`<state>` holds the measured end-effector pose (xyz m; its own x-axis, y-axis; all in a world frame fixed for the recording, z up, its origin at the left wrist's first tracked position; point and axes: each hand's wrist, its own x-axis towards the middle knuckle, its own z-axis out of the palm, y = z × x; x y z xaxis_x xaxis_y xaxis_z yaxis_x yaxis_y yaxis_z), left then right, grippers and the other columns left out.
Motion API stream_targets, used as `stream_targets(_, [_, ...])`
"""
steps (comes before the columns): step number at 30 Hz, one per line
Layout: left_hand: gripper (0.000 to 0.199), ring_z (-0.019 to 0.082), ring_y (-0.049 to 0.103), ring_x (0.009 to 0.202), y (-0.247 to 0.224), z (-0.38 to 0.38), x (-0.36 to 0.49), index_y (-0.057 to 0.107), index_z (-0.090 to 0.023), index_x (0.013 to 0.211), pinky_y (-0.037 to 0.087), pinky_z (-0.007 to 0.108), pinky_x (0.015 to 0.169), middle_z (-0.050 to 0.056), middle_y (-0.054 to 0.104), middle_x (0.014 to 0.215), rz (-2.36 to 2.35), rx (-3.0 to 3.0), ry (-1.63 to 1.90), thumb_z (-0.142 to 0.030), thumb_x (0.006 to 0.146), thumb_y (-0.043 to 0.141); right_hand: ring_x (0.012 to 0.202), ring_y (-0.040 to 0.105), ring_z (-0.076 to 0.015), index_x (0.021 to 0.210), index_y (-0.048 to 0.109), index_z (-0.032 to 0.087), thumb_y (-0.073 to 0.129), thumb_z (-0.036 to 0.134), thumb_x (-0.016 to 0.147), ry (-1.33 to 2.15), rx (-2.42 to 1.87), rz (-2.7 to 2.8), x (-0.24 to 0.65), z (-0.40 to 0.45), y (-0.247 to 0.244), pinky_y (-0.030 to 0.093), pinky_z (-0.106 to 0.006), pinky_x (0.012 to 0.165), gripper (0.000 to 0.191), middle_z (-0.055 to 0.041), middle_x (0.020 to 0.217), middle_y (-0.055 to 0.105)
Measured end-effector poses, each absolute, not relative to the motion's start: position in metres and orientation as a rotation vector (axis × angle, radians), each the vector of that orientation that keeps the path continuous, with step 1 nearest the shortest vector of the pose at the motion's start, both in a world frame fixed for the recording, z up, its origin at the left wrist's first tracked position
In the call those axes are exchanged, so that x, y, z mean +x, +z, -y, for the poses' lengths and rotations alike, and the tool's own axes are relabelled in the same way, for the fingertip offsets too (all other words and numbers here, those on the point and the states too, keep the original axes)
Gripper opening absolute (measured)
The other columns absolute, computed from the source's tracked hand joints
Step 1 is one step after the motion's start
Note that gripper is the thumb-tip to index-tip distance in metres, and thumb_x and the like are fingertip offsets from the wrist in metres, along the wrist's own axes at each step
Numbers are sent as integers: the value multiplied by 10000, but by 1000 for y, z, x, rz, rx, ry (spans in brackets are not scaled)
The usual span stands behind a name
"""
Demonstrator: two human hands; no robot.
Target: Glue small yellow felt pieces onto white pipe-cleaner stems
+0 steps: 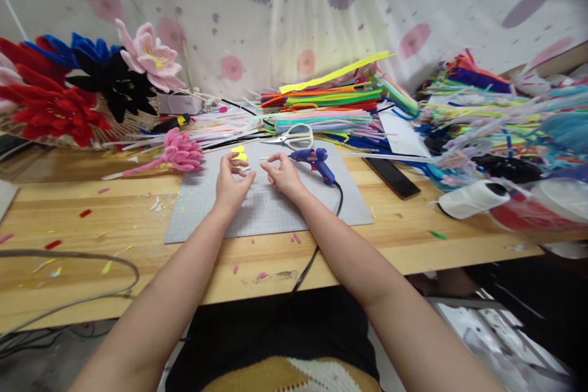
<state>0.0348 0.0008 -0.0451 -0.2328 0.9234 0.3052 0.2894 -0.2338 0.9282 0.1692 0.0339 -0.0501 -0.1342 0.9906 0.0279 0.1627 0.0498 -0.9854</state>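
My left hand [231,185] hovers over the grey cutting mat [202,220], its fingers curved and thumb held apart, with nothing plain to see between them. Just beyond its fingertips lie yellow fuzzy pieces [239,154]. Facing it across a small gap, my right hand [283,177] has thumb and index finger pinched together. A thin whitish piece [263,160] pokes out from that pinch, too small to name. Beside the right hand rests a blue glue gun [316,161], and behind it white-handled scissors [298,136].
A pink pipe-cleaner flower [182,152] lies left of the mat. Larger fuzzy flowers [59,104] stand at far left. Bundles of coloured pipe cleaners [331,98] line the back. At right are a phone [392,176] and white roll [473,198]. The glue gun's black cord [307,269] crosses the table edge.
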Motion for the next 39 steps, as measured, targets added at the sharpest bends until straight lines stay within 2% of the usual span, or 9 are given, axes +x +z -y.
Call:
stream_targets(3, [521,94,540,644,-46,0,37,395,-221,1081,425,237,618,-19,633,803,-1421,1609,1364,-215,628,653,311,355,-63,862,370,222,569,391,736,1211,-1224,1446,168,-33,-50,260,-161,382,290,131,375,430])
stream_targets(8, [457,85,516,559,-49,0,38,380,-225,1051,429,254,637,-45,635,731,-1415,1569,1333,-218,664,622,309,353,-68,861,382,227,542,425,760,1227,-1264,1437,168,-32,-49,258,-170,379,273,123,380,429])
stream_targets(15, [447,90,509,547,-50,-2,37,380,-232,1022,414,249,616,-54,625,731,-1527,1537,1365,-210,647,622,373,407,-78,843,362,226,398,466,847,887,-1198,1345,176,-26,-41,290,-184,444,242,103,415,378])
stream_targets(19, [457,112,531,574,-46,-10,40,389,-245,1036,398,258,613,-50,637,747,-1632,1527,1367,-226,646,626,382,387,-78,810,346,229,371,484,851,867,-1164,1302,177,-23,-38,275,-191,445,260,94,431,363])
stream_targets(22, [457,125,538,600,-40,-21,46,394,-247,1051,391,265,626,-40,649,763,-1678,1571,1340,-232,655,623,386,370,-75,751,353,221,384,446,844,914,-1167,1222,177,-26,-42,277,-191,448,245,92,421,355])
stream_targets(27, [463,143,545,614,-37,-34,56,429,-264,1048,352,258,600,-34,661,763,-1739,1637,1220,-203,639,639,433,405,-70,736,409,198,431,358,808,1030,-1231,1126,175,-35,-54,314,-187,475,177,68,480,461])
stream_targets(32, [397,155,542,645,-43,-32,53,539,-279,897,341,260,613,-22,648,815,-1763,1760,1066,-138,554,678,437,404,-67,779,387,207,406,294,804,1068,-1259,1119,173,-40,-63,308,-179,466,93,68,546,510])
stream_targets(34, [327,158,530,659,-42,-29,48,566,-266,827,345,261,610,-9,627,829,-1777,1782,1105,-158,544,690,441,403,-67,792,371,213,404,291,803,1066,-1256,1107,174,-41,-64,306,-177,463,85,70,568,518])
stream_targets(39, [209,137,480,574,-35,-27,33,593,-217,745,332,253,563,-13,542,637,-1888,1656,1128,-356,615,678,464,413,-70,764,388,210,430,328,795,1034,-1270,1115,175,-39,-61,320,-184,480,129,64,575,510])
